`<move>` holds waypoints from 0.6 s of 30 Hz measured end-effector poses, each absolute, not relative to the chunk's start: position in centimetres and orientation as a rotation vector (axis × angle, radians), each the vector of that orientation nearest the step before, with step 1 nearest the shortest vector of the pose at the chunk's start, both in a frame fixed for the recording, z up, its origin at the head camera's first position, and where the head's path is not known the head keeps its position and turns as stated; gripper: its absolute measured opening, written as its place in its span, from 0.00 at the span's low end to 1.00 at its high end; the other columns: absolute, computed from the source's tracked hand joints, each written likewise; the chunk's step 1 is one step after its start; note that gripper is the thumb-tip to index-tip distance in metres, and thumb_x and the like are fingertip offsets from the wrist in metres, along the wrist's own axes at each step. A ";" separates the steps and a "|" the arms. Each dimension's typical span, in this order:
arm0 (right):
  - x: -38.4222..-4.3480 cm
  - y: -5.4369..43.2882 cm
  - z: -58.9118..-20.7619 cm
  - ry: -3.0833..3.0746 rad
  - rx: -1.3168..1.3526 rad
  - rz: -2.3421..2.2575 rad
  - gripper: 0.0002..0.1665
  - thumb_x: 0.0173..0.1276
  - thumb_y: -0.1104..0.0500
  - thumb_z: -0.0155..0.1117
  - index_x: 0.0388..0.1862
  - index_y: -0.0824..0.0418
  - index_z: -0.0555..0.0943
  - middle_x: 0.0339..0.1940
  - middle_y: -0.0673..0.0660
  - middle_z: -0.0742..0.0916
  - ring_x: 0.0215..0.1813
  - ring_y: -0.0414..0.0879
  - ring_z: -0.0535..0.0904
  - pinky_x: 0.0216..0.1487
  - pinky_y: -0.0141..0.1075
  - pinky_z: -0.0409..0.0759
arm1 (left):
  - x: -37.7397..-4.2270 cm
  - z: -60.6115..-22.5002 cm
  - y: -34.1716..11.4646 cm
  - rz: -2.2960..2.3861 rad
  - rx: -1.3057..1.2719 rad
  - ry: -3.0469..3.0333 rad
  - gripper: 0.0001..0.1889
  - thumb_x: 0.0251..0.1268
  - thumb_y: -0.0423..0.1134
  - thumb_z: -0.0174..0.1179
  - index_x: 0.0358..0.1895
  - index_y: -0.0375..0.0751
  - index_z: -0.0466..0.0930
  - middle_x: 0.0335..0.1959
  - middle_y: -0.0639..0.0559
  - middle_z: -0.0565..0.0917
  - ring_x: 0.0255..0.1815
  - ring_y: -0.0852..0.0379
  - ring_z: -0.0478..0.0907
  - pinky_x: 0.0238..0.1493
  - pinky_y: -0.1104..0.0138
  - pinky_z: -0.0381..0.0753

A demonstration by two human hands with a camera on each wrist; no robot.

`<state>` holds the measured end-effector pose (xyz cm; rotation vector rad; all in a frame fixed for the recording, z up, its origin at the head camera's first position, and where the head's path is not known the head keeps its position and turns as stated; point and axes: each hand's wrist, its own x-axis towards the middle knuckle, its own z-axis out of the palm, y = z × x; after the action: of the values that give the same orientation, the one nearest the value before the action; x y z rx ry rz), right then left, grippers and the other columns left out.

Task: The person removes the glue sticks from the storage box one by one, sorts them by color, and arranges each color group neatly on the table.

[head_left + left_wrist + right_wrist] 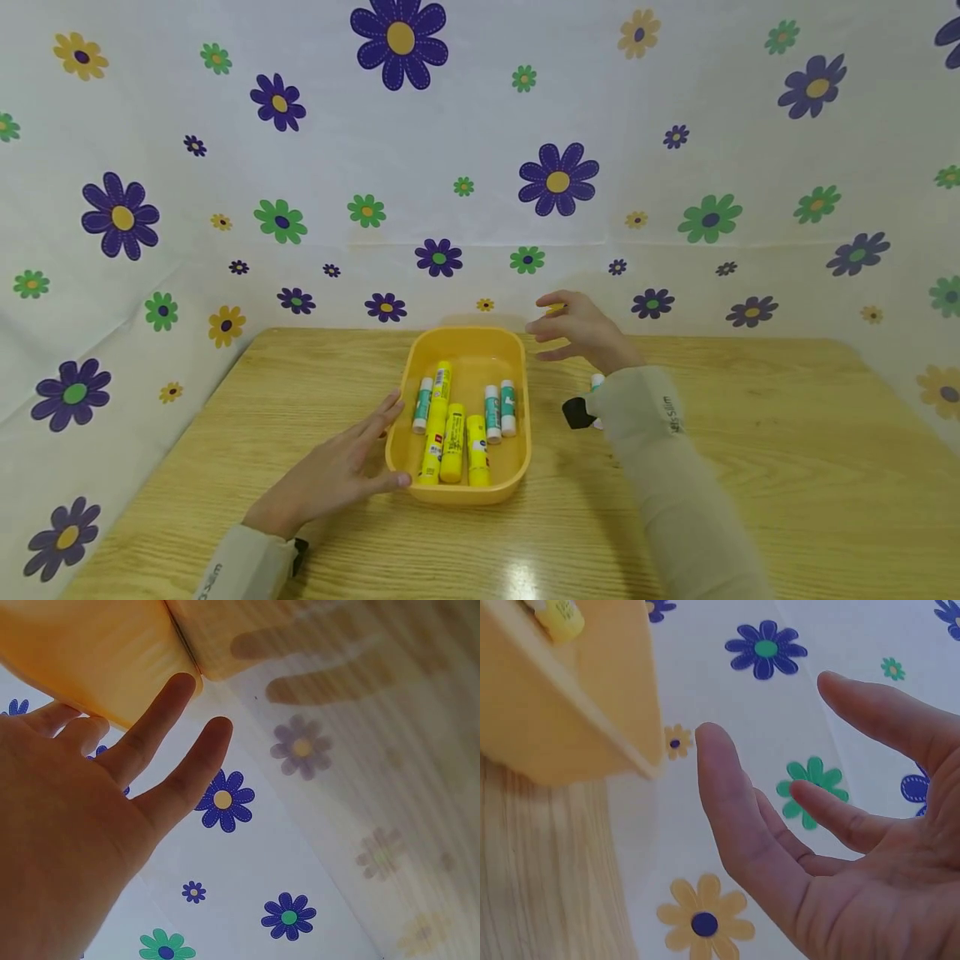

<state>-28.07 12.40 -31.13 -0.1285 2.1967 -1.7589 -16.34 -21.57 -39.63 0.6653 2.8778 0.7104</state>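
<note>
I'm resting the left hand, fingers spread, against the yellow tray on the worktop; glue sticks are lying inside. Right hand is kinda hovering near its far right corner, fingers apart.

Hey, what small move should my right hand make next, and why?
I'd probably draw the right hand back and lower it toward the white-ended stick on the table. The hand is raised and empty, and that stick, partly hidden by the sleeve, lies outside the yellow tray, while teal-and-white sticks lie inside.
</note>
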 end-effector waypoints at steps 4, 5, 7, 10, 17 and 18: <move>-28.2 10.9 -31.4 2.137 -0.094 -1.809 0.39 0.73 0.65 0.64 0.77 0.68 0.59 0.68 0.71 0.72 0.68 0.68 0.71 0.58 0.55 0.81 | -16.3 -39.6 -21.6 0.712 0.666 2.874 0.49 0.69 0.64 0.59 0.83 0.42 0.48 0.83 0.47 0.46 0.73 0.37 0.66 0.66 0.35 0.65; -28.2 10.6 -31.4 2.126 -0.088 -1.816 0.39 0.72 0.65 0.64 0.77 0.67 0.59 0.68 0.71 0.72 0.68 0.68 0.71 0.57 0.54 0.82 | -16.4 -39.6 -21.6 0.713 0.668 2.873 0.49 0.69 0.64 0.58 0.83 0.42 0.48 0.83 0.47 0.46 0.73 0.37 0.66 0.66 0.35 0.65; -28.2 9.9 -31.5 2.113 -0.086 -1.823 0.38 0.73 0.65 0.64 0.76 0.67 0.60 0.66 0.71 0.74 0.68 0.68 0.71 0.55 0.51 0.83 | -16.4 -39.6 -21.6 0.713 0.674 2.873 0.49 0.69 0.64 0.59 0.83 0.41 0.48 0.84 0.47 0.46 0.73 0.37 0.66 0.66 0.35 0.65; -28.2 9.0 -31.6 2.104 -0.089 -1.826 0.36 0.73 0.65 0.65 0.75 0.66 0.62 0.65 0.70 0.76 0.68 0.68 0.71 0.54 0.50 0.84 | -16.4 -39.7 -21.7 0.712 0.692 2.875 0.49 0.69 0.63 0.59 0.82 0.40 0.49 0.83 0.46 0.46 0.73 0.37 0.66 0.66 0.35 0.66; -28.4 7.0 -31.9 2.060 -0.098 -1.824 0.35 0.72 0.64 0.65 0.74 0.66 0.64 0.65 0.68 0.75 0.69 0.67 0.71 0.55 0.53 0.83 | -16.5 -39.6 -21.7 0.725 0.694 2.863 0.49 0.69 0.63 0.59 0.82 0.39 0.49 0.84 0.47 0.46 0.73 0.36 0.65 0.66 0.34 0.65; -28.4 6.8 -31.9 2.058 -0.096 -1.821 0.34 0.72 0.64 0.65 0.73 0.66 0.65 0.65 0.68 0.75 0.68 0.67 0.71 0.55 0.53 0.83 | -16.5 -39.6 -21.7 0.728 0.692 2.862 0.49 0.69 0.63 0.59 0.82 0.40 0.49 0.84 0.47 0.46 0.73 0.36 0.65 0.66 0.34 0.65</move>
<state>-28.39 6.78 -31.95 -0.0958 2.0583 -1.8213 -16.49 -21.66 -39.62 0.6916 2.8620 0.7278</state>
